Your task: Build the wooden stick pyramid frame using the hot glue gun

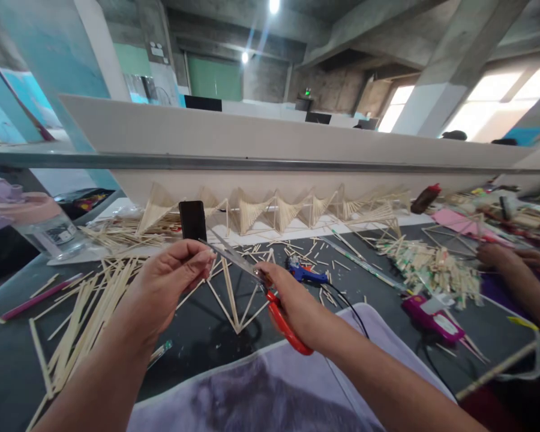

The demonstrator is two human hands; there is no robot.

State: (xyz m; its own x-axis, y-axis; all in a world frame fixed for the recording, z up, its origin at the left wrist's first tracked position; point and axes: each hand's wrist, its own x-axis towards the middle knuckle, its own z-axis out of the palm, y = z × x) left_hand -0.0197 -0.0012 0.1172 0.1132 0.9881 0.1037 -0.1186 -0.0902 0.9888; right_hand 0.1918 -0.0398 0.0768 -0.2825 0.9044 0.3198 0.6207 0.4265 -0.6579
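Note:
Red-handled scissors are gripped in my right hand, their blades parted and pointing up and left. My left hand is closed in a pinch near the blade tips; what its fingertips hold is too small to make out. Behind and below the hands, a frame of thin wooden sticks stands on the dark table. A black phone is upright just beyond my left hand. The blue glue gun lies to the right of the scissors.
Loose sticks cover the left side, near a clear bottle. Twisted stick models line the white partition. A bundled stick pile, a magenta glue gun and another person's hand are at right. A lilac cloth lies in front.

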